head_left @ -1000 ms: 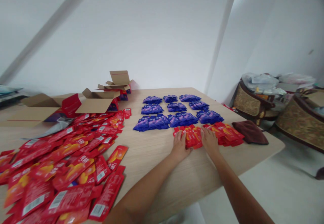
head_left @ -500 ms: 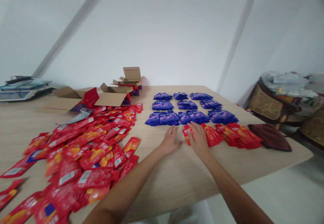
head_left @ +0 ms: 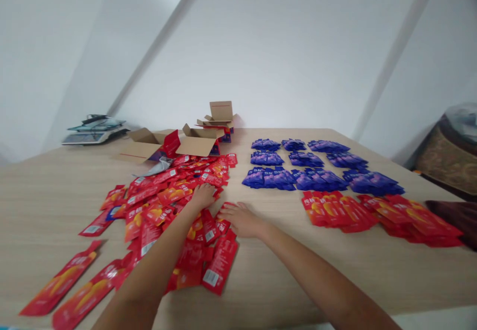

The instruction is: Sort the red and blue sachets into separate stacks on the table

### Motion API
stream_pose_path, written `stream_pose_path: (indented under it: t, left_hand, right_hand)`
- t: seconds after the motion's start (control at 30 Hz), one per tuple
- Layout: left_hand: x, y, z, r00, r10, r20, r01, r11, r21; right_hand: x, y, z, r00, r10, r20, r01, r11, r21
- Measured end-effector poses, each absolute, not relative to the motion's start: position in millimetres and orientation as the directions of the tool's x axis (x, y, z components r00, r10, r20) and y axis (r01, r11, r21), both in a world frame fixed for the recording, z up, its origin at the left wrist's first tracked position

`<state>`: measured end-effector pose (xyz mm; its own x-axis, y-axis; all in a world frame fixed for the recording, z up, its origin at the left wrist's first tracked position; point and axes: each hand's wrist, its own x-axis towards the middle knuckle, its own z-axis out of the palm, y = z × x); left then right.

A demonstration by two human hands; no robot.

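Note:
A heap of red sachets (head_left: pixel 149 210) with orange fruit pictures lies on the left half of the table. My left hand (head_left: pixel 204 196) rests over the heap's right side, fingers stretched out on the sachets. Close by, my right hand (head_left: pixel 242 219) is open at the heap's right edge, its fingertips at a red sachet (head_left: pixel 222 226). Neither hand visibly holds anything. To the right, overlapping red sachets form two groups, a nearer-to-me fan (head_left: pixel 337 210) and one farther right (head_left: pixel 412 220). Behind them, several bundles of purple sachets (head_left: pixel 268 178) lie in rows.
Open cardboard boxes (head_left: pixel 199 143) stand behind the heap, beside a crumpled grey bag (head_left: pixel 158 166). A scale (head_left: pixel 95 133) with items on top sits at the back left. A dark brown cloth (head_left: pixel 452 218) and a patterned chair (head_left: pixel 447 158) are at the right.
Both hands have left the red sachet group on the right and moved left to the heap. That group now lies uncovered in a fan. The view has turned left.

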<state>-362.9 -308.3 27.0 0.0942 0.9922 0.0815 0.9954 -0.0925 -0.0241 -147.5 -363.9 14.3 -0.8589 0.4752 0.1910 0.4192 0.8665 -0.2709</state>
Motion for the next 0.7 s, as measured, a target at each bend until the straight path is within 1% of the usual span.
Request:
stream_pose_path:
  t: [0.13,0.27,0.33,0.37,0.4,0.43,0.47,0.5,0.53,0.57,0.6,0.63,0.7]
  left_hand:
    - [-371.3,-303.7,21.1,0.206,0.967,0.153,0.978,-0.197,-0.072]
    - [-375.4,-296.0,34.0,0.282,0.942,0.182,0.959,-0.275,-0.065]
    - [-372.4,-292.8,44.7,0.283,0.932,0.225,0.959,-0.276,-0.062]
    - [-369.6,-291.4,50.3,0.280,0.926,0.253,0.960,-0.273,-0.061]
    - [-366.1,-290.2,55.6,0.274,0.920,0.280,0.961,-0.270,-0.053]
    - [-362.2,-289.1,60.6,0.264,0.915,0.306,0.963,-0.267,-0.034]
    - [-357.9,-288.2,65.2,0.244,0.911,0.333,0.966,-0.259,0.002]
    - [-353.5,-287.4,69.3,0.211,0.910,0.356,0.967,-0.247,0.058]
    - [-348.9,-286.8,72.7,0.168,0.912,0.375,0.964,-0.232,0.133]
    - [-344.1,-286.4,75.3,0.118,0.914,0.389,0.951,-0.216,0.221]
    - [-339.0,-286.3,77.0,0.070,0.915,0.396,0.926,-0.208,0.317]
    - [-333.6,-286.6,77.7,0.028,0.916,0.399,0.886,-0.208,0.415]
    - [-320.9,-288.8,76.2,-0.034,0.924,0.381,0.758,-0.224,0.613]
  right_hand:
    - [-138.2,-366.9,17.1,-0.812,0.536,0.230,0.483,0.839,-0.251]
    - [-113.4,-369.9,15.2,-0.680,0.687,0.256,0.639,0.726,-0.254]
    - [-103.1,-365.5,12.3,-0.580,0.765,0.280,0.689,0.644,-0.332]
    - [-99.4,-362.1,10.8,-0.518,0.802,0.298,0.688,0.597,-0.412]
    - [-96.7,-358.2,9.3,-0.444,0.840,0.312,0.659,0.542,-0.521]
    - [-95.0,-354.4,7.9,-0.367,0.876,0.312,0.592,0.479,-0.647]
    - [-94.3,-351.1,6.9,-0.292,0.909,0.296,0.486,0.408,-0.773]
    - [-94.4,-348.7,6.3,-0.230,0.937,0.263,0.343,0.330,-0.879]
    - [-95.3,-347.5,6.1,-0.187,0.958,0.217,0.182,0.251,-0.951]
    - [-96.6,-347.4,6.6,-0.170,0.971,0.167,0.020,0.172,-0.985]
    - [-98.3,-348.4,7.6,-0.169,0.979,0.116,-0.125,0.095,-0.988]
    - [-100.2,-350.3,9.3,-0.177,0.982,0.068,-0.244,0.023,-0.970]
    - [-104.2,-355.5,14.0,-0.193,0.981,-0.013,-0.407,-0.092,-0.909]
